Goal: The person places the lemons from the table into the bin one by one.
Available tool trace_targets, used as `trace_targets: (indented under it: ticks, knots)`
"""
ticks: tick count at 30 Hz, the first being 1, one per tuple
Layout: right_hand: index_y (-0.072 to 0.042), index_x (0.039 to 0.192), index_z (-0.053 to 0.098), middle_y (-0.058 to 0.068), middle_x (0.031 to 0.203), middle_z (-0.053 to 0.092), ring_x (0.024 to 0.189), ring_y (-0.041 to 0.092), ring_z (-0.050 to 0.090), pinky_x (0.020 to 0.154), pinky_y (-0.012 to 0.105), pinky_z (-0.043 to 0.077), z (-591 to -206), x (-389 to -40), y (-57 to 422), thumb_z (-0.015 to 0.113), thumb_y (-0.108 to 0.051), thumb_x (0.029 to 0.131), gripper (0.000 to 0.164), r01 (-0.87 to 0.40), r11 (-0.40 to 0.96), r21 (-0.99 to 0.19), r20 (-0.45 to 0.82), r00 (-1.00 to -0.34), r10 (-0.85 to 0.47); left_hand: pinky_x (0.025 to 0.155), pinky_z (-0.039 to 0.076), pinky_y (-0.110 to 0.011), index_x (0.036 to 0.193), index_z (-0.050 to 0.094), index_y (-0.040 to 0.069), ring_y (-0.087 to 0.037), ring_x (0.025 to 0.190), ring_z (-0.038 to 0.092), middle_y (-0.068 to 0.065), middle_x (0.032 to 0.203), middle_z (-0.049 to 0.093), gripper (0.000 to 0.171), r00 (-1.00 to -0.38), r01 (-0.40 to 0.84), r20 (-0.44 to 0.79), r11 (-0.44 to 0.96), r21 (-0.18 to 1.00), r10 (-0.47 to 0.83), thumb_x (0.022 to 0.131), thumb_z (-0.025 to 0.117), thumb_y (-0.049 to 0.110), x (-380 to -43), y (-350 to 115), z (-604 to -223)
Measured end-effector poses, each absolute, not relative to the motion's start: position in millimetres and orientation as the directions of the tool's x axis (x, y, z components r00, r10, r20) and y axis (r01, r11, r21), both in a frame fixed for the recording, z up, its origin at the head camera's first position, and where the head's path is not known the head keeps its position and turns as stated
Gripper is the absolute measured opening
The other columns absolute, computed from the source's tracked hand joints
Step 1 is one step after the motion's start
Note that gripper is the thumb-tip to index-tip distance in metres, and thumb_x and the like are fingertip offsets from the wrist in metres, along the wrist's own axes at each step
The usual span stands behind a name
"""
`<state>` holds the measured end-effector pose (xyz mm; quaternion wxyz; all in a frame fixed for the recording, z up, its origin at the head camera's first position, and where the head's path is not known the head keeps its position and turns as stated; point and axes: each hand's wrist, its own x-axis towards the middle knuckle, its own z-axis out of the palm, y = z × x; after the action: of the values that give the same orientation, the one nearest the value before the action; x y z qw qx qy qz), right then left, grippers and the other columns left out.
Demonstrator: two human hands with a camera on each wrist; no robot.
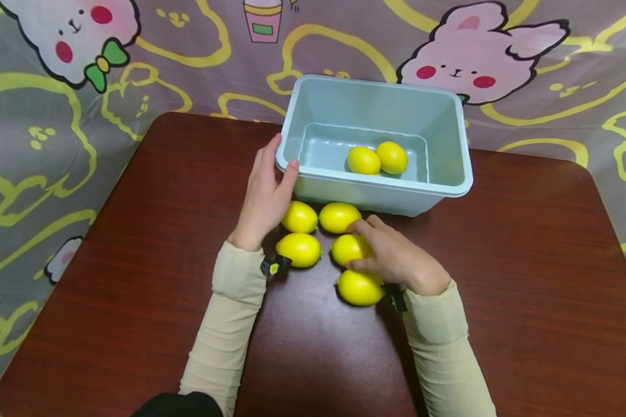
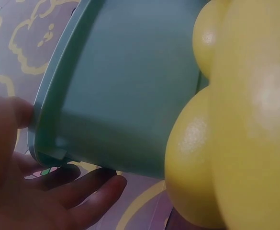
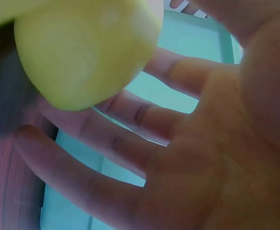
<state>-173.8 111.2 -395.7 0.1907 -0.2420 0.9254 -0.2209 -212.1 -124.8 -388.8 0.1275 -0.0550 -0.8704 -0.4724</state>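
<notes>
"Lemon [image 2: 254,115] looms right up against my left wrist lens and swallows one side of that feed. What does your head view give?"

"Five on the table [image 1: 527,278], just in front of the box [image 1: 375,200]. I count a left pair, far [image 1: 299,217] and near [image 1: 299,250], and a right column of three. Two more, one [image 1: 363,160] beside the other [image 1: 392,157], lie on the box's floor."

"And the hands?"

"Left hand [image 1: 263,200] is loosely spread at the box's near left corner, thumb at the edge, fingers along the outside. Right hand [image 1: 396,258] is wide over the middle lemon [image 1: 348,249] of that column, thumb on one side, forefinger on the other. I can't tell from here how firmly it touches."

"My right wrist feed agrees: long fingers, well apart. So what worries you?"

"Crowding. That forefinger is by the far lemon [image 1: 338,218] and the thumb by the near lemon [image 1: 360,288]. If the fingers came in unevenly, I think they'd nudge a neighbour, and something that smooth and round could roll away across the table."

"I'd watch the box too. That corner hold looks light to me, so a knock on the near wall might slide it."

"Agreed. And a lemon carried too low could catch the near edge and drop back."
</notes>
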Motion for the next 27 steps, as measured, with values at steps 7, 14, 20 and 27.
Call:
trace_targets:
  ticks: [7,14,20,27]
  knots:
    - [-0.01,0.126,0.058,0.008,0.108,0.049,0.09,0.024,0.053,0.082,0.036,0.044,-395.1,-174.9,112.4,0.078,-0.022,0.078,0.053,-0.396,0.77,-0.5,-0.199,-0.813,-0.547,0.113,0.034,-0.038,0.152,0.026,0.006,-0.025,0.13,0.042,-0.014,0.149,0.036,0.061,-0.962,0.216,0.272,0.546,0.809,-0.022,0.1,0.046,0.032,-211.8,-125.2,-388.7]
    - [-0.01,0.122,0.06,0.009,0.111,0.05,0.095,0.027,0.054,0.087,0.04,0.044,-389.8,-175.0,116.7,0.081,-0.023,0.073,0.055,-0.404,0.762,-0.507,-0.155,-0.827,-0.541,0.113,0.033,-0.038,0.152,0.026,0.006,-0.025,0.131,0.042,-0.014,0.148,0.037,0.061,-0.962,0.214,0.271,0.548,0.808,-0.024,0.1,0.047,0.032,-211.3,-125.2,-389.2]
    - [-0.012,0.12,0.057,0.008,0.113,0.049,0.095,0.028,0.055,0.087,0.041,0.045,-385.8,-176.1,122.7,0.081,-0.025,0.073,0.054,-0.411,0.759,-0.505,-0.098,-0.846,-0.523,0.114,0.033,-0.038,0.152,0.026,0.006,-0.025,0.13,0.042,-0.014,0.148,0.037,0.061,-0.961,0.218,0.277,0.55,0.806,-0.024,0.1,0.047,0.031,-211.4,-125.0,-390.0]
    - [-0.011,0.112,0.054,0.005,0.111,0.053,0.095,0.022,0.052,0.084,0.036,0.044,-384.3,-175.5,126.9,0.08,-0.021,0.072,0.048,-0.451,0.705,-0.548,-0.005,-0.841,-0.541,0.114,0.033,-0.039,0.152,0.026,0.006,-0.025,0.131,0.042,-0.014,0.149,0.036,0.061,-0.96,0.222,0.278,0.544,0.809,-0.022,0.1,0.047,0.032,-210.6,-124.9,-389.6]
